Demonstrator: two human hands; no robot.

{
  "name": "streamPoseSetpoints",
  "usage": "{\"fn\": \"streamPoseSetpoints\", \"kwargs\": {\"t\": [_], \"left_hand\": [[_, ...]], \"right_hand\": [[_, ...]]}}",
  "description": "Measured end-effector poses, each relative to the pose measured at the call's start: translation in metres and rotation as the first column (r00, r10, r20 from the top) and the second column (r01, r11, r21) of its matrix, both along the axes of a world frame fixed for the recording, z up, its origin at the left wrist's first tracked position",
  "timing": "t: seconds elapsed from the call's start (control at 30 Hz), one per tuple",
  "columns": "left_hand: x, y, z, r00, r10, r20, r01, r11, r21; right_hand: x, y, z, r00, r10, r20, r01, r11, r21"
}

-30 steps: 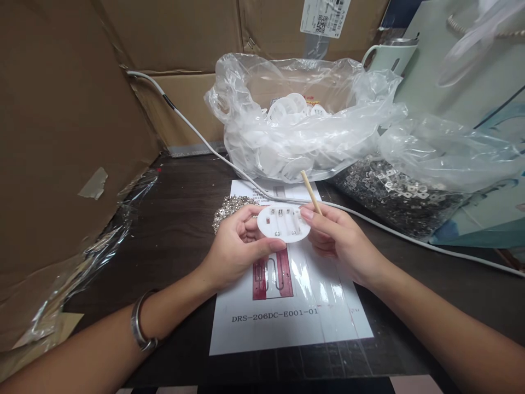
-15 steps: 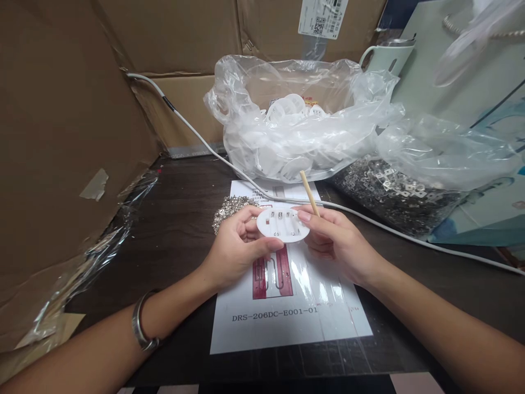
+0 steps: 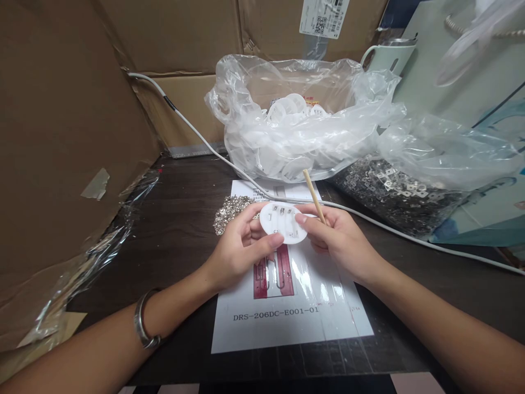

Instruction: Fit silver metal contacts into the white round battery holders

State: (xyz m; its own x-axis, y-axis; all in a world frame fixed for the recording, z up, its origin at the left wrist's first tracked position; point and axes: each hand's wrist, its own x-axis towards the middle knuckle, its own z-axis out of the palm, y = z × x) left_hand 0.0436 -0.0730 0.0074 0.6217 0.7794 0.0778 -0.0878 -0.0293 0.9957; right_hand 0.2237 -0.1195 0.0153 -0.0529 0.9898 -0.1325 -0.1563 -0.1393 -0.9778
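Grip of both hands is closed, at the centre of the frame: the left hand (image 3: 238, 254) pinches the white plastic piece (image 3: 283, 221) by its left edge, thumb on the near rim and fingers curled behind it. The right hand (image 3: 340, 243) is clamped on a wooden stick (image 3: 314, 196), and its thumb also presses on the piece's right edge. The stick rises from between the fingers, tilted up and to the left. The piece is a flat oval with small metal contacts set in slots on its upper face, held just above the bench (image 3: 180, 219).

Nearest the lower left, a metal bracelet (image 3: 141, 328) circles the left wrist. Under the hands lies a printed sheet (image 3: 303, 317) with a red diagram and a code line along its lower part — it sits flat on the dark bench. Just left of the sheet's far end, beside the left fingers, is a small heap of shiny metal bits (image 3: 229, 210).

A white cable (image 3: 197, 134) runs from the upper left across the sheet's top and off to the right edge. Crumpled clear film (image 3: 94, 257) lies along the left side against a cardboard wall (image 3: 61, 137).

Farther back, at the upper centre, an open clear bag (image 3: 295, 137) holds many white plastic pieces; to its right, a second bag (image 3: 402, 189) is full of small metal parts. Behind them, at the upper right — a pale mug (image 3: 385, 57).
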Motion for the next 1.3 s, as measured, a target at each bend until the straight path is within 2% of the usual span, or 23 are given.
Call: {"fn": "streamPoseSetpoints", "kwargs": {"t": [0.07, 0.13, 0.23, 0.33, 0.53, 0.7, 0.9, 1.07, 1.3], "left_hand": [[-0.001, 0.000, -0.003, 0.998, -0.014, -0.054, 0.016, 1.000, 0.022], [-0.002, 0.000, -0.006, 0.991, 0.024, -0.131, -0.015, 0.997, 0.071], [-0.003, 0.000, -0.010, 0.977, 0.123, -0.176, -0.085, 0.975, 0.207], [-0.004, 0.002, -0.011, 0.967, 0.167, -0.194, -0.114, 0.960, 0.256], [-0.003, 0.002, -0.008, 0.978, 0.107, -0.179, -0.072, 0.978, 0.193], [-0.003, 0.000, -0.006, 0.981, 0.105, -0.165, -0.064, 0.969, 0.238], [-0.003, 0.000, -0.004, 0.981, 0.110, -0.162, -0.073, 0.973, 0.220], [-0.003, 0.000, -0.004, 0.979, 0.107, -0.174, -0.078, 0.983, 0.167], [-0.003, 0.000, -0.003, 0.989, 0.095, -0.111, -0.087, 0.993, 0.077]], "right_hand": [[-0.002, -0.001, 0.000, 0.993, -0.023, 0.113, 0.017, 0.998, 0.056], [-0.006, -0.002, 0.000, 0.984, -0.010, 0.177, -0.009, 0.994, 0.105], [-0.011, -0.003, -0.001, 0.977, 0.015, 0.212, -0.049, 0.986, 0.157], [-0.013, -0.003, -0.002, 0.973, 0.010, 0.231, -0.048, 0.986, 0.161], [-0.010, -0.003, -0.002, 0.973, 0.032, 0.228, -0.071, 0.984, 0.166], [-0.011, -0.003, -0.001, 0.980, 0.044, 0.195, -0.081, 0.979, 0.186], [-0.010, -0.003, -0.001, 0.979, 0.055, 0.199, -0.093, 0.978, 0.186], [-0.010, -0.003, -0.004, 0.972, 0.059, 0.226, -0.097, 0.982, 0.164], [-0.010, -0.007, -0.003, 0.958, 0.075, 0.276, -0.137, 0.968, 0.211]]}}
